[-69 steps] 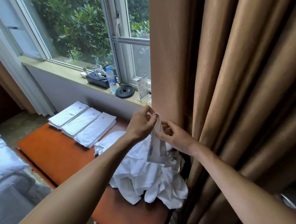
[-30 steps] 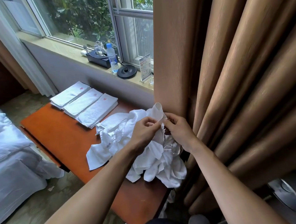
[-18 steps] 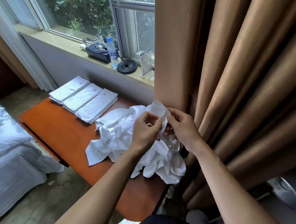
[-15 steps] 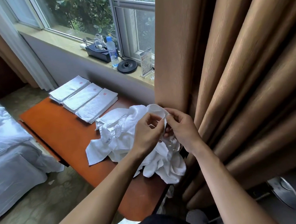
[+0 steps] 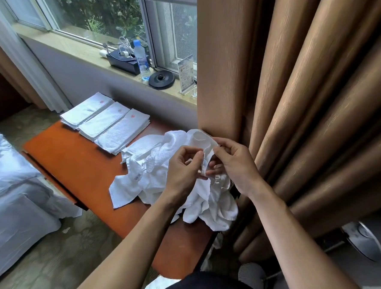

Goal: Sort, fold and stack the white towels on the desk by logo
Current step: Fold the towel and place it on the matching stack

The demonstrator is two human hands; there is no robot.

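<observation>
Both of your hands are closed on one white towel (image 5: 201,139): your left hand (image 5: 184,167) pinches its hem between thumb and curled fingers, and your right hand (image 5: 233,164) grips the same hem just beside it, fingertips almost meeting. A loop of that towel stands up above your knuckles, against the brown curtain (image 5: 293,93). Roughly two seconds ago you had this towel lifted high, hanging from both hands as a narrow strip in front of the curtain; it has since come down, so that most of it now rests on the loose heap (image 5: 202,201) of unfolded towels at the curtain-side edge of the desk (image 5: 79,160). Over the last half second your hands have hardly shifted and the grip has not changed. One flat corner of the heap (image 5: 121,191) lies spread toward the desk's bed-side edge; it was not out there two seconds ago, but it has been there for the past second. Three folded stacks (image 5: 104,122), each with a small red logo on top, lie side by side and touching at the far end of the desk below the windowsill (image 5: 85,52), exactly as they lay before. On the windowsill a water bottle (image 5: 142,58) stands between a black box (image 5: 124,61) and a round black base (image 5: 161,79), none of them moved. A white-covered bed (image 5: 8,177) lies beyond the desk's left side.
</observation>
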